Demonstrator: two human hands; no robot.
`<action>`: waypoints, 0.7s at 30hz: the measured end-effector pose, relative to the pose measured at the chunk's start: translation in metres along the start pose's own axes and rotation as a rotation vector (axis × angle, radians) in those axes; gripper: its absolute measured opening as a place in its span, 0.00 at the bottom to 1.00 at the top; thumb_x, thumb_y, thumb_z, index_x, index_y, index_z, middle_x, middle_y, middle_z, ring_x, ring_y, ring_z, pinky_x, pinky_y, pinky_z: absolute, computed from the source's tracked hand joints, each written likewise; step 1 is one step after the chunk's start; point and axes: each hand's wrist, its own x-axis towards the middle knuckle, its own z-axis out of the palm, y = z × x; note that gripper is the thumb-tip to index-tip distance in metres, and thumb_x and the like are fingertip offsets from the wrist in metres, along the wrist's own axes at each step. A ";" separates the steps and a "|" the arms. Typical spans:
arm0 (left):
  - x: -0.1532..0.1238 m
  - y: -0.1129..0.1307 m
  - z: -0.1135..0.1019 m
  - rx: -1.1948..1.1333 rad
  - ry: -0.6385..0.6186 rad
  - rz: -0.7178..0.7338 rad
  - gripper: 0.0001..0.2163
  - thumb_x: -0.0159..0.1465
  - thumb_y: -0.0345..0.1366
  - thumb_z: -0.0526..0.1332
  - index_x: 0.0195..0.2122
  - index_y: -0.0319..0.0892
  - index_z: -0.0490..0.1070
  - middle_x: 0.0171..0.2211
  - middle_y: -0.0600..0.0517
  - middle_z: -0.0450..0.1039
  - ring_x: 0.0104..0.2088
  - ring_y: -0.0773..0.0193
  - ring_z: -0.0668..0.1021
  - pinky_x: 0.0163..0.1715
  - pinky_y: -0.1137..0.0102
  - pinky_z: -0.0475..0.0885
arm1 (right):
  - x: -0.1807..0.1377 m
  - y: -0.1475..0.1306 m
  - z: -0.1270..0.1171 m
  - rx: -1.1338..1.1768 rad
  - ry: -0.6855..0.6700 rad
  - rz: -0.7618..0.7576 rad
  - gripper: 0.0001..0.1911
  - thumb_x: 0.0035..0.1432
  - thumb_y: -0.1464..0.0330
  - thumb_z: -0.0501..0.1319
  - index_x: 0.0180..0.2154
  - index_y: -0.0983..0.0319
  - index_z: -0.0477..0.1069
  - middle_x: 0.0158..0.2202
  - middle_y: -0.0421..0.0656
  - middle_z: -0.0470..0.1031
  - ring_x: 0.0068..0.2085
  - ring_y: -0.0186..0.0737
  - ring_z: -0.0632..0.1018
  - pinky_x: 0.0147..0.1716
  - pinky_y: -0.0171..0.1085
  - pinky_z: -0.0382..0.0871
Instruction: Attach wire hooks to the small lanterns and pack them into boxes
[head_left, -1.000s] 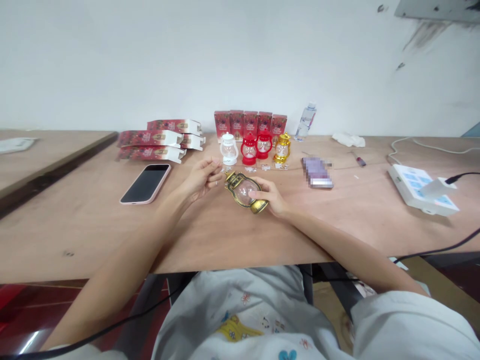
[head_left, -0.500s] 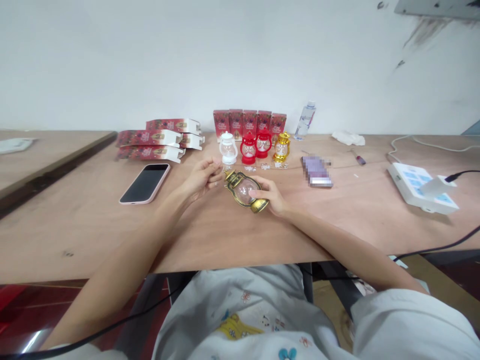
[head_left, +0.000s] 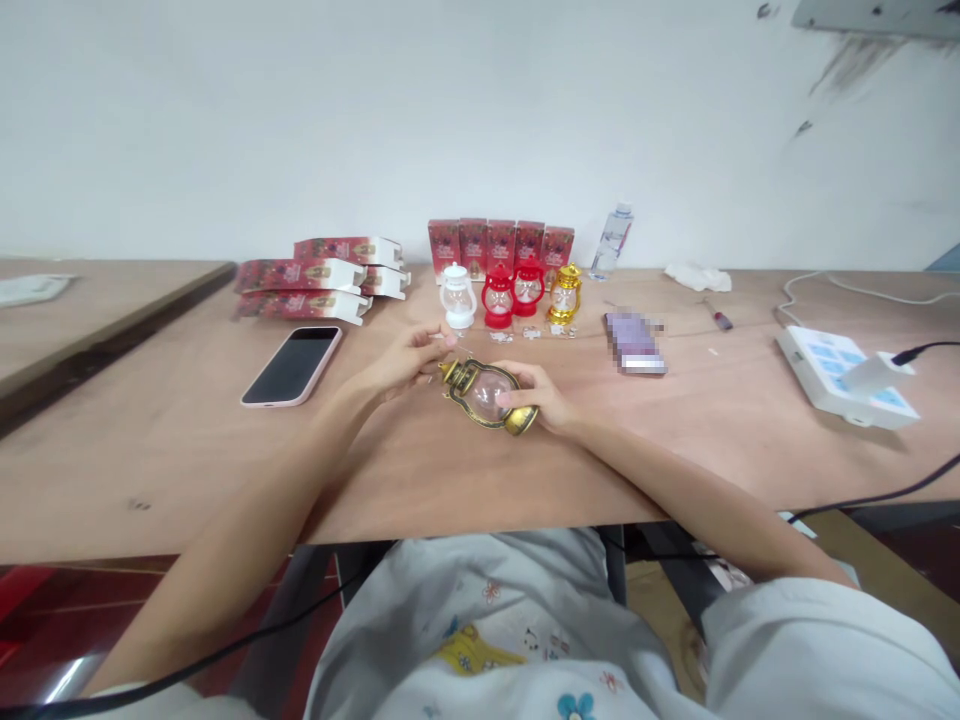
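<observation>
A bronze-gold lantern (head_left: pixel 491 393) with a clear round middle lies tilted in my right hand (head_left: pixel 544 398), its top pointing left and its base toward the right. My right fingers wrap around its body, the thumb over the clear part. Close to the lantern's top is my left hand (head_left: pixel 409 360), thumb and forefinger pinched together; whatever they hold is too small to name. Behind stand a white lantern (head_left: pixel 457 296), two red lanterns (head_left: pixel 498 297) and a shiny gold lantern (head_left: pixel 565 295), with small clear pieces (head_left: pixel 531 333) in front of them.
Upright red boxes (head_left: pixel 472 245) line the wall, and opened red boxes (head_left: pixel 300 275) lie stacked at the left. A pink-edged phone (head_left: pixel 292 367), a second phone (head_left: pixel 635 343), a water bottle (head_left: pixel 613 240), tissue (head_left: pixel 697 276) and a white power strip (head_left: pixel 847 375) occupy the table.
The bronze-gold lantern has tipped slightly, its top now lower and a little farther left. My left hand has shifted slightly, its fingers still pinched near the lantern's top.
</observation>
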 end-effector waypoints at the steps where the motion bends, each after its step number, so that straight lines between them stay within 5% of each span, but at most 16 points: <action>1: 0.000 0.000 0.000 0.013 0.004 -0.019 0.14 0.54 0.39 0.70 0.25 0.40 0.64 0.18 0.60 0.57 0.14 0.79 0.57 0.11 0.83 0.49 | 0.000 0.000 0.000 0.005 -0.003 0.000 0.22 0.34 0.67 0.72 0.37 0.61 0.77 0.34 0.39 0.78 0.37 0.39 0.75 0.41 0.38 0.68; 21: 0.005 -0.005 -0.009 0.036 -0.007 -0.084 0.15 0.52 0.38 0.71 0.25 0.39 0.64 0.19 0.59 0.57 0.14 0.79 0.57 0.11 0.81 0.44 | 0.001 0.006 -0.002 -0.092 0.055 -0.082 0.24 0.33 0.66 0.73 0.38 0.60 0.74 0.35 0.37 0.76 0.38 0.39 0.75 0.42 0.38 0.67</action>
